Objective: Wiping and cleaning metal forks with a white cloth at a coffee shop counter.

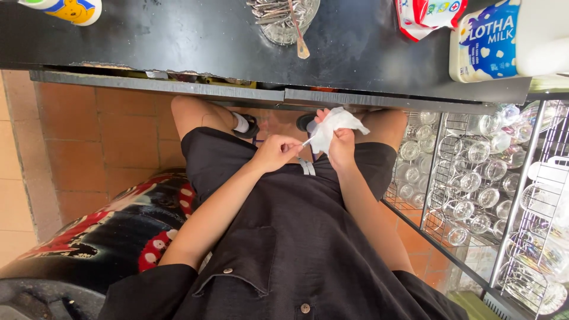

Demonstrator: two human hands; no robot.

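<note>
I look down my own front, dressed in black. My right hand (342, 148) grips a crumpled white cloth (333, 125) just below the edge of the dark counter (178, 41). My left hand (276, 152) is closed around the handle of a thin metal utensil whose end goes into the cloth; which kind of utensil it is stays hidden. Both hands meet in front of my waist, above my knees.
On the counter stand a glass bowl (284, 24) of metal cutlery, a milk carton (486, 41), a red and white packet (427, 15) and a yellow printed cup (65, 9). A wire rack (474, 184) full of glasses stands right. A black and red stool (118, 231) sits left on orange tiles.
</note>
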